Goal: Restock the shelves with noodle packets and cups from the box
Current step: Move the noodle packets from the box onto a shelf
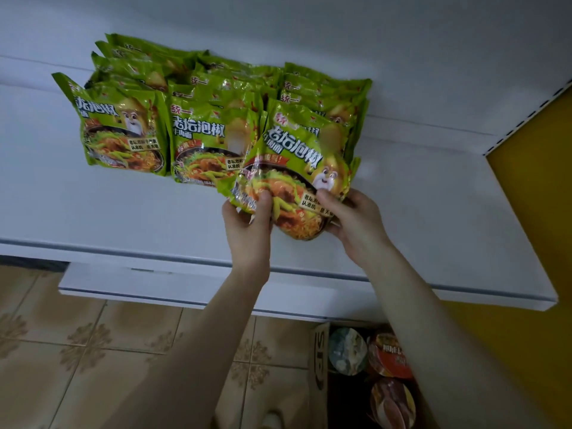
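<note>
Over the white shelf (402, 187) | left hand (247, 224) and right hand (353, 218) pinch tilted green noodle packet (297, 168), thumbs curled over front | beside third packet row (322, 97) | cups (348, 351) in box (320, 366) below

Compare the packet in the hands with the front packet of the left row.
The held packet is gripped at its lower edge by the left hand and right hand; the left-row packet stands untouched. The held packet is tilted; the left-row packet stands straighter. The held packet is nearer the front edge of the shelf than the left-row packet. Both have the same green wrapper with a noodle bowl.
</note>
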